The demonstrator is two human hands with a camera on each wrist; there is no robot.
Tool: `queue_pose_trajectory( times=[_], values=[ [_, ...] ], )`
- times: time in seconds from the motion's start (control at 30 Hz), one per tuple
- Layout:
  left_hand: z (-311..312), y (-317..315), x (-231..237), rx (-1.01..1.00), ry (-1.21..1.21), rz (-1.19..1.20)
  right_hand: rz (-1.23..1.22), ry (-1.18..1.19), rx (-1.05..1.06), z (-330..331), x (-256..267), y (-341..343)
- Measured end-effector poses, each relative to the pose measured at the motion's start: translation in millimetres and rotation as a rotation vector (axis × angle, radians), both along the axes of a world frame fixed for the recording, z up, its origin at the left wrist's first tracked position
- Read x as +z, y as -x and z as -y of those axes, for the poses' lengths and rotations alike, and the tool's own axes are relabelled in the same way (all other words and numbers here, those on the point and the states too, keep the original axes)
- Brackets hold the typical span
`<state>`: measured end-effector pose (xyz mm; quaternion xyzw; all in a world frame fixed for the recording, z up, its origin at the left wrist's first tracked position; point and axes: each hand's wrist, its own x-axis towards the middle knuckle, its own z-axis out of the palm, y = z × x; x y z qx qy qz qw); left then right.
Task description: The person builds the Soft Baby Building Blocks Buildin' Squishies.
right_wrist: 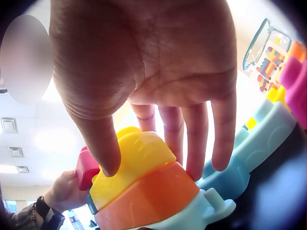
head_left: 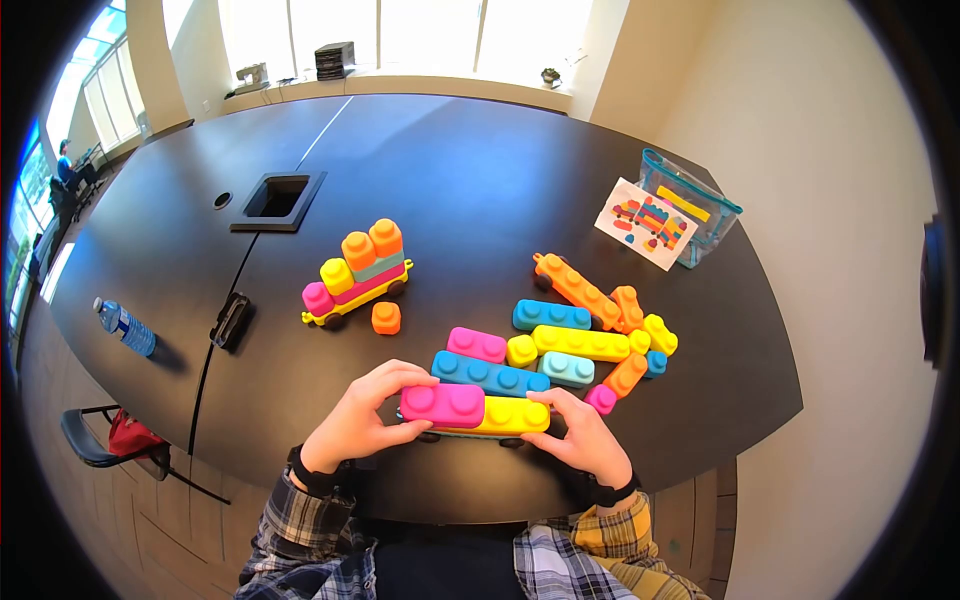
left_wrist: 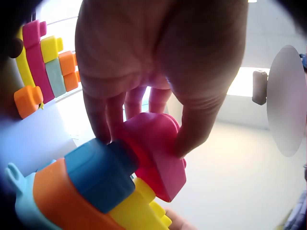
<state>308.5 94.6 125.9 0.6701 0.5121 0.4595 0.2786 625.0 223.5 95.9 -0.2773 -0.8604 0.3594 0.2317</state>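
Near the table's front edge, my left hand (head_left: 365, 418) pinches a pink toy building block (head_left: 440, 404) between thumb and fingers. In the left wrist view, the pink block (left_wrist: 158, 155) is tilted beside a blue block (left_wrist: 98, 175) and a yellow one. My right hand (head_left: 585, 435) holds the other end of the toy wagon, thumb on the yellow block (right_wrist: 132, 160) and fingers along its far side. Under that yellow block lie an orange block (right_wrist: 153, 196) and a light blue wheeled base (right_wrist: 204, 211) with a hook.
Beyond my hands lie a long blue block (head_left: 490, 375), a long yellow block (head_left: 582, 343) and an orange wheeled base (head_left: 580, 288). A stacked wagon (head_left: 370, 285) stands left. Farther out are a picture card (head_left: 645, 222), a clear bag (head_left: 705, 235) and a water bottle (head_left: 126, 327).
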Motion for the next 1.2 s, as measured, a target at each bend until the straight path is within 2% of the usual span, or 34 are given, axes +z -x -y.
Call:
queue_pose_trajectory(
  times=[0.23,0.57,0.93,1.13,1.2],
  values=[
    [-1,-6,-1,0.056,-0.072,-0.062,-0.001,-0.01,-0.002,0,-2,1],
    [0,-3,-6,0.032,-0.012,-0.057,0.043,0.001,0.003,-1,2,0],
    [3,-16,-13,0.121,-0.012,-0.013,0.058,-0.08,0.055,-7,4,7],
    [5,-18,-18,0.19,0.036,0.0,0.21,-0.14,0.191,-37,46,18],
    [5,-21,-18,0.205,0.012,0.001,0.19,-0.155,0.173,-55,47,33]
  ],
)
